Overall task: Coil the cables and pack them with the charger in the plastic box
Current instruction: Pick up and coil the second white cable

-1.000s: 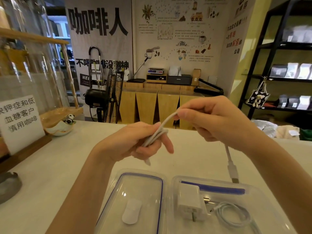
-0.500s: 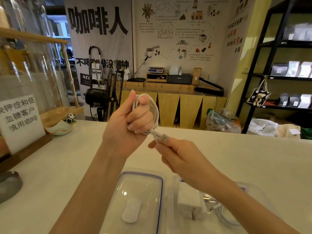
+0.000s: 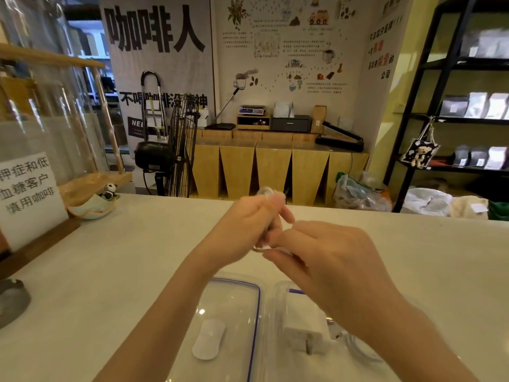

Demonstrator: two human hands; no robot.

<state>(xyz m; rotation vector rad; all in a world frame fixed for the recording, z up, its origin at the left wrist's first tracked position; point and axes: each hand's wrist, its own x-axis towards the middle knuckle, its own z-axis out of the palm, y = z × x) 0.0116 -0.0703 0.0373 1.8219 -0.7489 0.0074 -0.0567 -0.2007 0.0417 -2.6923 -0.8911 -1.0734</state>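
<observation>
1. Far left first: paper sign (image 3: pixel 26 194) propped upright at the counter (image 3: pixel 115 266) edge, small panda dish (image 3: pixel 96 206) just beside it, both well apart from the work. Kept clear, by the look of it, so the middle stays free for packing.

2. Moving in: box lid (image 3: pixel 230 312) lying flat and open on the counter, blue seal facing up, white tab (image 3: pixel 208 339) on it. Left off, presumably, so the last cable can drop straight in.

3. Up above the lid: left hand (image 3: pixel 242 230) raised over the counter, fingers curled together and clamped around the white cable (image 3: pixel 265 192). Only a blurred loop peeking out over the knuckles and another sliver below. Held high, likely to keep the coil from springing loose.

4. Right against it: right hand (image 3: pixel 327 255), fingertips pinched together at the lower edge of the coil, touching the left hand. Tucking the loose end, at a guess; the plug itself hidden, so cannot tell exactly what is pinched.

5. Below and right: plastic box (image 3: pixel 278 304) open beside its lid, white charger (image 3: pixel 305 336) already inside, prongs pointing toward the camera. Second coiled cable (image 3: pixel 358 351) lying just beside the charger, half hidden under the right forearm.

6. Judging progress: one cable and charger packed, the held coil not yet in.
</observation>
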